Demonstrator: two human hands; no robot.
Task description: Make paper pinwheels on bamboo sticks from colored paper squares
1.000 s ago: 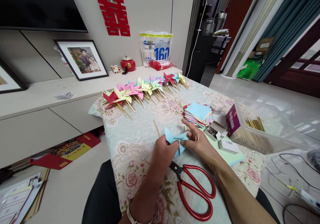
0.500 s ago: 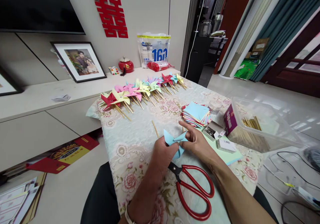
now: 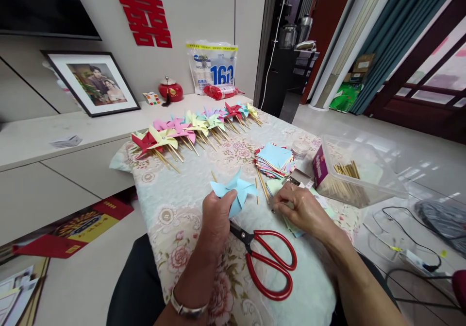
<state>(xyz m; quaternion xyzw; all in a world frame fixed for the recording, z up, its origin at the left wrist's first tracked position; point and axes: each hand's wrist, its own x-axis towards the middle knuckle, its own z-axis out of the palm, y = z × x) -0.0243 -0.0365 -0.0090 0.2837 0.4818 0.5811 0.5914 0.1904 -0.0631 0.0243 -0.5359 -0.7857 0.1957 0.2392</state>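
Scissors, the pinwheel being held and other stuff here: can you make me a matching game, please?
Things:
1. scissors
2. nearest pinwheel
3. round red pot
4. big bundle of sticks

Clues:
A. on the white cabinet
B. inside the clear box
C. has red handles
D. held in the left hand

Pairs: 1-C, 2-D, 3-A, 4-B
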